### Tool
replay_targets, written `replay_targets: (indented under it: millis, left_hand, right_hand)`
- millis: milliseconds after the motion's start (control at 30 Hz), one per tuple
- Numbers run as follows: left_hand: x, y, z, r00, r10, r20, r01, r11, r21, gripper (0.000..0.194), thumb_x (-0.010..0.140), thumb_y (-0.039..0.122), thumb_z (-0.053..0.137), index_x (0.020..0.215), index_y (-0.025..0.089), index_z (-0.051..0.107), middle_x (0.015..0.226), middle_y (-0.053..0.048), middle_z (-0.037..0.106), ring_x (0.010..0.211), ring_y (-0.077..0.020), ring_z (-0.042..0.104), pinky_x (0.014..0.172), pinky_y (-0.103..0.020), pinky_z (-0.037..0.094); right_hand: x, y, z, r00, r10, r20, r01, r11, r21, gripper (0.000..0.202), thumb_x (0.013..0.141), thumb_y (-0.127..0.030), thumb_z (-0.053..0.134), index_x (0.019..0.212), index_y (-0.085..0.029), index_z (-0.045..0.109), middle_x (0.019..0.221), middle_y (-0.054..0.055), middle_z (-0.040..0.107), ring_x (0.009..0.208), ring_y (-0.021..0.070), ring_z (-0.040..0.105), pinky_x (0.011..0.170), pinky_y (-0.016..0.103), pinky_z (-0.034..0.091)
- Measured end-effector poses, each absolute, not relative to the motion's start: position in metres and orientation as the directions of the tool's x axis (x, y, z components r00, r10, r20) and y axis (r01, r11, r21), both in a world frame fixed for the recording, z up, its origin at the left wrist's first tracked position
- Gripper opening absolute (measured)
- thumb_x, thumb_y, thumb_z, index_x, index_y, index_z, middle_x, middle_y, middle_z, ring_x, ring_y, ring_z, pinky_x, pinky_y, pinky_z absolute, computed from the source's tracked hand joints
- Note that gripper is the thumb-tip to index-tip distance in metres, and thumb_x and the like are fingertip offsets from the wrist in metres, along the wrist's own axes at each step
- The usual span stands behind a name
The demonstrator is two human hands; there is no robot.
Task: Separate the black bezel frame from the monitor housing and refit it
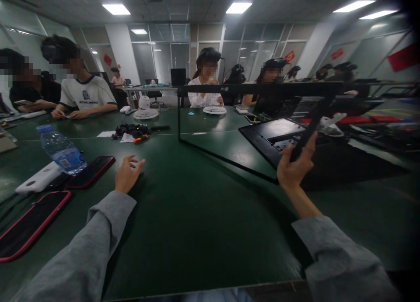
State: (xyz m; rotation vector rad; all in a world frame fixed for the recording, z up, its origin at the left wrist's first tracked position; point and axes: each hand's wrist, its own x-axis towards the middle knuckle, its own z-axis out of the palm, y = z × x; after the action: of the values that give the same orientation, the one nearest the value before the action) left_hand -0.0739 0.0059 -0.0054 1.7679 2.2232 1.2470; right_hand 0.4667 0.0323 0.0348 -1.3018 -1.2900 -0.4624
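My right hand is wrapped round one side of a thin black rectangular frame, which it holds up, tilted, over the green table. Through the frame's opening the tabletop shows. My left hand is over the table left of the frame, fingers apart and slightly curled, with nothing in it. Behind my right hand lies a dark flat panel with a bright patch and some parts on it; the hand and frame partly cover it.
At the left are a tilted water bottle, two red-edged phones and a white device. Farther back lie black parts with an orange piece and white fans. Several people sit across the table.
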Motion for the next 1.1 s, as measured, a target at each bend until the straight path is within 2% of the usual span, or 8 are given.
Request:
replay_targets:
  millis: [67, 100, 200, 467, 567, 767, 933, 1100]
  left_hand:
    - [-0.069, 0.007, -0.007, -0.348, 0.807, 0.478, 0.783, -0.031, 0.622, 0.073, 0.086, 0.063, 0.054, 0.141, 0.017, 0.038, 0.127, -0.013, 0.062, 0.099, -0.0223, 0.065, 0.082, -0.036, 0.05]
    - [-0.066, 0.007, -0.007, -0.34, 0.8, 0.495, 0.772, -0.063, 0.632, 0.077, 0.086, 0.062, 0.055, 0.144, 0.016, 0.034, 0.132, -0.015, 0.059, 0.102, -0.0228, 0.065, 0.084, -0.038, 0.051]
    - [-0.058, 0.007, -0.008, -0.299, 0.797, 0.525, 0.742, -0.153, 0.653, 0.081, 0.087, 0.059, 0.056, 0.149, 0.017, 0.026, 0.136, -0.016, 0.056, 0.104, -0.0238, 0.065, 0.086, -0.039, 0.052]
    - [-0.053, 0.006, -0.007, -0.182, 0.835, 0.519, 0.849, -0.133, 0.512, 0.047, 0.096, 0.051, 0.04, 0.122, 0.018, 0.061, 0.117, -0.012, 0.065, 0.106, -0.026, 0.064, 0.096, -0.042, 0.048]
    - [-0.057, 0.008, -0.012, -0.198, 0.859, 0.471, 0.9, -0.031, 0.435, 0.048, 0.096, 0.047, 0.038, 0.121, 0.017, 0.065, 0.127, -0.014, 0.062, 0.119, -0.0294, 0.057, 0.102, -0.044, 0.045]
    - [-0.061, 0.009, -0.02, -0.271, 0.94, 0.206, 0.937, 0.208, 0.281, 0.05, 0.096, 0.049, 0.037, 0.129, 0.021, 0.063, 0.149, -0.011, 0.049, 0.14, -0.0342, 0.037, 0.11, -0.056, 0.034]
    - [-0.061, 0.009, -0.018, -0.257, 0.956, 0.139, 0.944, 0.218, 0.247, 0.059, 0.096, 0.052, 0.033, 0.141, 0.019, 0.053, 0.154, -0.011, 0.043, 0.143, -0.0341, 0.032, 0.112, -0.057, 0.033]
    - [-0.063, 0.01, -0.019, -0.241, 0.958, 0.158, 0.948, 0.198, 0.248, 0.058, 0.095, 0.052, 0.035, 0.139, 0.02, 0.055, 0.153, -0.012, 0.044, 0.141, -0.035, 0.035, 0.11, -0.057, 0.035]
  right_hand:
    - [0.464, 0.035, 0.031, 0.334, 0.415, 0.846, 0.82, 0.314, -0.478, 0.069, 0.098, -0.04, 0.039, 0.158, -0.015, 0.015, 0.106, 0.012, 0.069, 0.077, 0.0197, 0.069, 0.087, 0.041, 0.053]
    - [0.463, 0.037, 0.029, 0.34, 0.429, 0.837, 0.809, 0.32, -0.493, 0.069, 0.098, -0.042, 0.039, 0.158, -0.015, 0.017, 0.091, 0.007, 0.07, 0.07, 0.0193, 0.067, 0.084, 0.041, 0.054]
    - [0.461, 0.043, 0.024, 0.345, 0.531, 0.774, 0.768, 0.314, -0.558, 0.069, 0.098, -0.046, 0.035, 0.157, -0.016, 0.019, 0.077, 0.004, 0.067, 0.066, 0.0222, 0.066, 0.081, 0.045, 0.055]
    - [0.475, 0.066, -0.001, 0.267, 0.738, 0.62, 0.777, 0.216, -0.591, 0.062, 0.088, -0.041, 0.05, 0.143, -0.016, 0.041, 0.098, 0.014, 0.071, 0.089, 0.0309, 0.069, 0.088, 0.05, 0.052]
    - [0.483, 0.08, -0.018, 0.223, 0.83, 0.511, 0.718, 0.215, -0.662, 0.061, 0.081, -0.036, 0.057, 0.137, -0.015, 0.044, 0.105, 0.016, 0.07, 0.095, 0.0302, 0.069, 0.092, 0.048, 0.052]
    - [0.492, 0.096, -0.041, -0.013, 0.93, 0.367, 0.536, 0.317, -0.783, 0.057, 0.076, -0.038, 0.059, 0.13, -0.02, 0.054, 0.127, 0.013, 0.065, 0.121, 0.029, 0.06, 0.108, 0.052, 0.042]
    - [0.494, 0.092, -0.041, -0.022, 0.937, 0.347, 0.707, 0.26, -0.657, 0.058, 0.081, -0.034, 0.054, 0.137, -0.018, 0.053, 0.144, 0.013, 0.054, 0.136, 0.0296, 0.046, 0.118, 0.051, 0.029]
    - [0.49, 0.091, -0.043, -0.037, 0.942, 0.332, 0.79, 0.231, -0.567, 0.057, 0.086, -0.03, 0.047, 0.141, -0.016, 0.051, 0.143, 0.013, 0.054, 0.136, 0.0295, 0.047, 0.117, 0.048, 0.031]
